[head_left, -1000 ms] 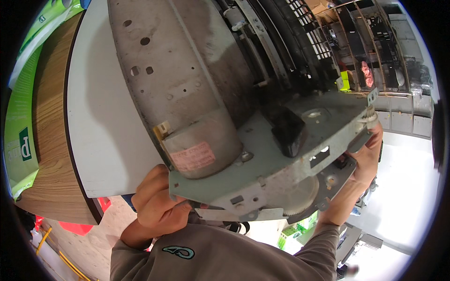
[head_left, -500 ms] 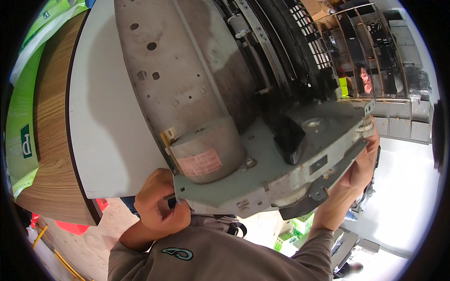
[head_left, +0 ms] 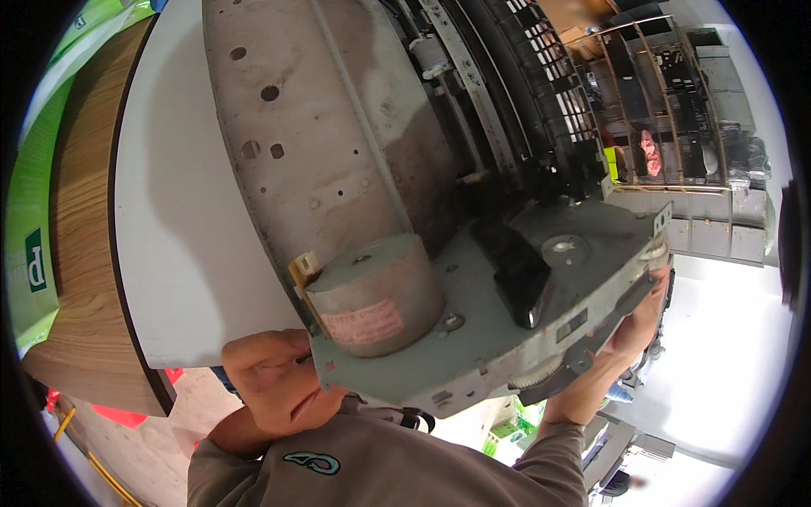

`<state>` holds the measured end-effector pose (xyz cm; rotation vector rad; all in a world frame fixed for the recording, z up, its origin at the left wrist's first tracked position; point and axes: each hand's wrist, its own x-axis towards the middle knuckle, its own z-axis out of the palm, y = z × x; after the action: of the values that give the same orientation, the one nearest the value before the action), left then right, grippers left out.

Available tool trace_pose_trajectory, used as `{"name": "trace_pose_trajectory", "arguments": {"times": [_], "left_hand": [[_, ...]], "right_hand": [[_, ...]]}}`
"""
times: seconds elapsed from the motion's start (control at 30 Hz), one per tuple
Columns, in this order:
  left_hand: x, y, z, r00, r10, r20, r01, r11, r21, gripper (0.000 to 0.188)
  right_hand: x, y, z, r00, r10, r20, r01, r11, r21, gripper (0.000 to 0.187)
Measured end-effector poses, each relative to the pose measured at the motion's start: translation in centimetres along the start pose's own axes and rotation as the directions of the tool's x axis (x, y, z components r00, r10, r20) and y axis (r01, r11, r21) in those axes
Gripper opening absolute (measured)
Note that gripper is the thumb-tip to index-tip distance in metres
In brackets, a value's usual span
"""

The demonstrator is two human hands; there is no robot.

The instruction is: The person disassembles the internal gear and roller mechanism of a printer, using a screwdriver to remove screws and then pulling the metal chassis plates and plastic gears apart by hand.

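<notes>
A large, worn metal printer frame fills the middle of the view. Its end plate faces me and carries a cylindrical motor with a faded pink label. A black lever-like part sits on the plate to the right of the motor. My left hand is curled round the plate's near left corner, its fingertips partly hidden. At the right end my right hand grips the plate from the side and below; most of its fingers are out of sight behind the metal.
The frame lies over a white tabletop with a wood-grain strip along its left. Green packaging stands at the far left. A wire rack of dark parts is at the back right, beside a bright white surface.
The near end of the printer frame has shifted slightly down toward me, showing more of the motor's top. Both hands have moved with it and keep their grip.
</notes>
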<state>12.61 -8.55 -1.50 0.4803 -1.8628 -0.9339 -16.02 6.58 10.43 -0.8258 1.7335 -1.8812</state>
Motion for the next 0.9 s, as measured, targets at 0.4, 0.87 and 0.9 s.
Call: {"name": "trace_pose_trajectory", "arguments": {"times": [0.4,0.87,0.9], "left_hand": [[0.5,0.6,1.8,0.999,0.052,0.014,-0.051,0.997,-0.061,0.018],[-0.3,0.7,1.3,0.985,0.133,0.107,-0.113,0.978,-0.173,0.016],[-0.3,0.5,1.3,0.985,0.132,0.11,-0.112,0.978,-0.176,0.016]], "right_hand": [[0.4,0.9,-1.6,0.997,-0.06,0.052,0.053,0.991,0.123,0.02],[1.0,1.4,-0.9,0.99,-0.033,-0.136,0.047,0.993,0.104,0.017],[0.9,1.5,-0.8,0.99,-0.054,-0.128,0.067,0.993,0.101,0.017]]}}
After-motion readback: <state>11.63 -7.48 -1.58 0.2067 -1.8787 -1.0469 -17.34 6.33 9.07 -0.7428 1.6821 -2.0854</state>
